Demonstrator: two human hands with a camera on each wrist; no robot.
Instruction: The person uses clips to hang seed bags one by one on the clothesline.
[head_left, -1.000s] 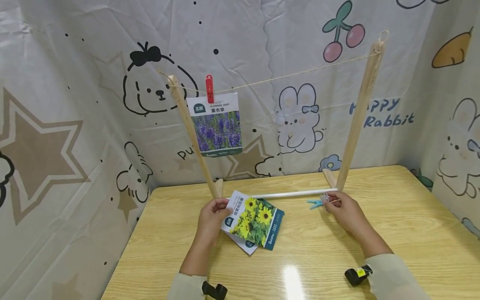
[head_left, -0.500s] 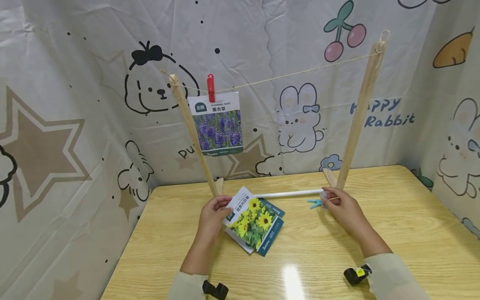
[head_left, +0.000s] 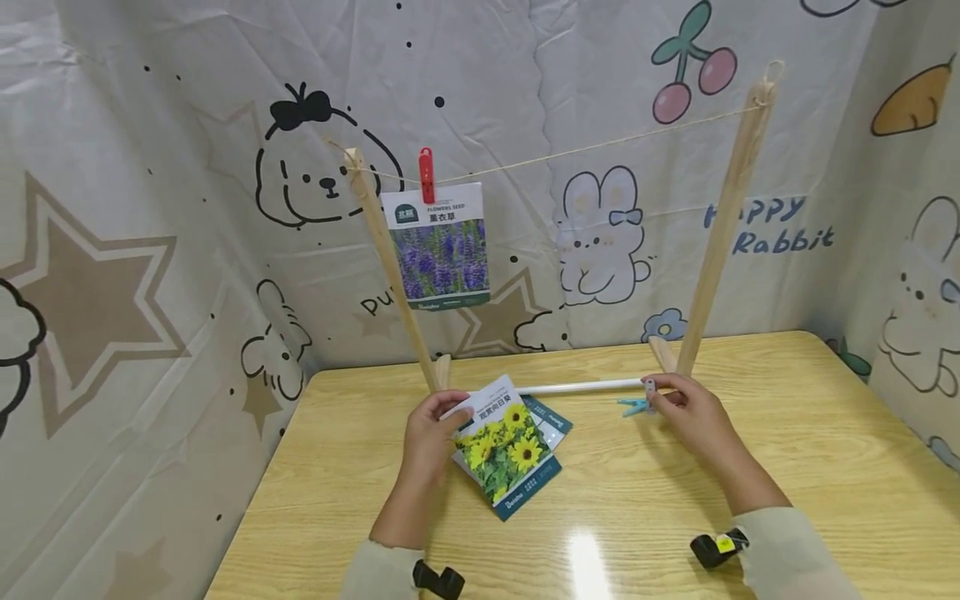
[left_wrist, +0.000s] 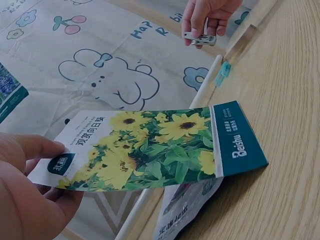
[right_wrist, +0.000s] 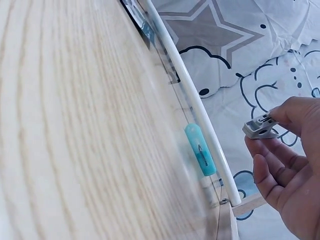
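Observation:
My left hand (head_left: 435,433) pinches a seed packet with yellow sunflowers (head_left: 506,454) by its white top corner, thumb on the front. Beneath it, another seed packet (left_wrist: 192,205) lies on the table, mostly covered. In my right hand (head_left: 686,412) a small grey clothespin (right_wrist: 261,126) is held between thumb and fingers, near the foot of the right post. A turquoise clothespin (right_wrist: 201,150) lies on the table beside the white rod. From the string hangs a lavender seed packet (head_left: 441,258), gripped at its top edge by a red clothespin (head_left: 427,176).
Two wooden posts, the left post (head_left: 390,262) and the right post (head_left: 723,237), carry a thin string (head_left: 585,148). A white rod (head_left: 581,387) joins them low down on the wooden table (head_left: 675,525). A printed curtain (head_left: 510,75) hangs behind.
The sunflower packet has turned in my left hand, its lower end swinging toward me and leftward, baring more of the packet below. The grey clothespin now stands more upright in my right fingers.

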